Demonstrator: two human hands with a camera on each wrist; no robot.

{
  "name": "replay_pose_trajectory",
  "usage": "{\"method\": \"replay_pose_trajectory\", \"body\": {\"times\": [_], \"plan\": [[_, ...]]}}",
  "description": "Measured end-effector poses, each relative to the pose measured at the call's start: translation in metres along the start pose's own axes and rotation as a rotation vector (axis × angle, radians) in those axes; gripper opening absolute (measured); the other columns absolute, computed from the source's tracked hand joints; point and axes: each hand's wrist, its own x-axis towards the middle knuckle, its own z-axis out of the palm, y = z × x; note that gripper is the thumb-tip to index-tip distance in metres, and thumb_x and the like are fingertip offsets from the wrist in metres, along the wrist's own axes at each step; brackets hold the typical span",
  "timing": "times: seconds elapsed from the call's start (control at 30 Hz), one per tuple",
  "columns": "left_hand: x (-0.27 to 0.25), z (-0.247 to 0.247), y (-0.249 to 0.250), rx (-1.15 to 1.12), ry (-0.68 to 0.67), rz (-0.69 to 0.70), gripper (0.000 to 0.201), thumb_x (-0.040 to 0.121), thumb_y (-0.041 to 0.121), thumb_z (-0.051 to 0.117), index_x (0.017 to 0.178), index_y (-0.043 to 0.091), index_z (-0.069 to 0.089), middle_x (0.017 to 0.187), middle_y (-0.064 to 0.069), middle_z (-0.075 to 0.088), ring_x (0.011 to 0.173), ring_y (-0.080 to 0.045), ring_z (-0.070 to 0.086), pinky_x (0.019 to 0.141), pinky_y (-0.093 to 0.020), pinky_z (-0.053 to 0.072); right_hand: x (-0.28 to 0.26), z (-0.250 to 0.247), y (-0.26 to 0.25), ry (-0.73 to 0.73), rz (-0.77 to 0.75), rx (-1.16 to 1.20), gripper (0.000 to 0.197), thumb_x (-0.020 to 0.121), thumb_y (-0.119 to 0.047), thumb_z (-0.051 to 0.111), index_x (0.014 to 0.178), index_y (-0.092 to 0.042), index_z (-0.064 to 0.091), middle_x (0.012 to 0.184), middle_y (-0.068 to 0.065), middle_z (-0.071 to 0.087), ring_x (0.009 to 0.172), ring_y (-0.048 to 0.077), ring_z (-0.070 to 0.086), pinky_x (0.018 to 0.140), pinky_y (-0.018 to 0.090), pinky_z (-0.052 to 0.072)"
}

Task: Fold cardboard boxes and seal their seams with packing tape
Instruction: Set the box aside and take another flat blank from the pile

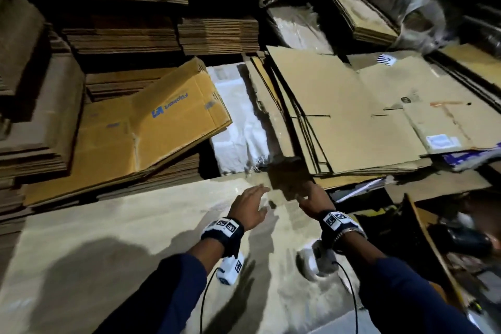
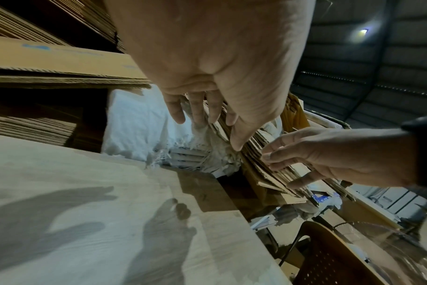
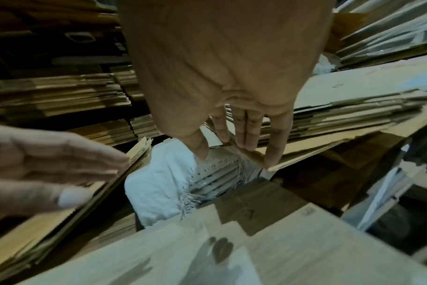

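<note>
Cardboard everywhere, brown and corrugated, stacked flat in piles on all sides. One yellow-brown flattened box [image 1: 151,119] lies tilted on a stack at the left; it carries a blue logo and blue wordmark, seen upside down and not cleanly legible. A flattened box [image 1: 360,108] tops the right-hand pile, with a white sticker label [image 1: 440,141] near its right edge and a small striped label [image 1: 386,59] at its far side; print on both too small to read.

Between the two piles sits a white woven sack [image 1: 238,122], frayed at its near end, with pale flat sheets showing through the tear in the wrist views. Nearest the person, a large pale cardboard sheet [image 1: 135,238] lies flat as the surface, with hand shadows across it. A brown perforated chair back [image 2: 334,258] stands off the sheet's right edge.

Left hand [image 1: 250,207] hovers above the sheet's far edge, palm down, fingers [image 2: 195,108] straight and slightly spread, holding nothing. Right hand [image 1: 311,199] is just beside it, reaching toward the near corner of the right-hand pile; fingers [image 3: 249,131] extended, tips at or close to the pile's lower edges, contact not certain, nothing gripped. Both wrists wear bands with black-and-white markers. Dark blue sleeves. No tape visible.
</note>
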Motion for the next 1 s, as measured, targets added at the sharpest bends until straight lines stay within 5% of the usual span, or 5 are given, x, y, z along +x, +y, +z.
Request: {"method": "replay_pose_trajectory", "body": {"times": [0.23, 0.63, 0.73, 0.83, 1.0], "plan": [[0.091, 0.047, 0.083, 0.02, 0.036, 0.002, 0.061, 0.099, 0.028, 0.063, 0.156, 0.025, 0.043, 0.169, 0.002, 0.032, 0.155, -0.02, 0.029, 0.125, -0.041, 0.029, 0.059, -0.075, 0.075, 0.232, -0.033, -0.287, 0.058, 0.085, -0.044, 0.076, 0.126, -0.014, 0.049, 0.127, 0.014, 0.05, 0.119, 0.037, 0.049, 0.085, 0.048, 0.052], [0.182, 0.1, 0.159, 0.322, 0.054, -0.062, 0.062, 0.098, 0.019, 0.053, 0.158, 0.016, 0.04, 0.167, -0.006, 0.034, 0.152, -0.027, 0.031, 0.124, -0.046, 0.025, 0.116, -0.142, 0.148, -0.055, -0.51, -0.544, 0.093, 0.094, -0.036, 0.066, 0.166, -0.017, 0.01, 0.166, 0.012, 0.032, 0.138, 0.036, 0.049, 0.105, 0.044, 0.049], [0.197, 0.085, 0.165, 0.085, 0.186, -0.225, 0.045, 0.106, 0.038, 0.035, 0.146, 0.028, 0.053, 0.145, -0.005, 0.058, 0.134, -0.027, 0.049, 0.112, -0.049, 0.038, 0.115, -0.158, 0.135, 0.044, -0.558, -0.442, 0.085, 0.094, -0.029, 0.066, 0.163, -0.013, 0.019, 0.156, 0.015, 0.049, 0.114, 0.039, 0.067, 0.092, 0.045, 0.055], [0.216, 0.047, 0.177, -0.315, 0.31, -0.4, 0.085, 0.094, 0.085, 0.006, 0.134, 0.035, 0.061, 0.136, -0.008, 0.064, 0.121, -0.031, 0.061, 0.107, -0.054, 0.046, 0.106, -0.159, 0.111, 0.123, -0.686, -0.415, 0.066, 0.096, -0.036, 0.057, 0.153, -0.009, 0.037, 0.123, 0.016, 0.07, 0.083, 0.039, 0.071, 0.068, 0.043, 0.058], [0.219, -0.022, 0.177, -0.523, 0.283, -0.431, 0.115, 0.076, 0.095, 0.047, 0.156, 0.013, 0.042, 0.157, -0.009, 0.049, 0.139, -0.03, 0.051, 0.116, -0.048, 0.041, 0.07, -0.133, 0.069, 0.185, -0.957, -0.387, 0.054, 0.094, -0.048, 0.045, 0.127, -0.008, 0.059, 0.069, 0.007, 0.067, 0.049, 0.036, 0.06, 0.04, 0.033, 0.04]]}}
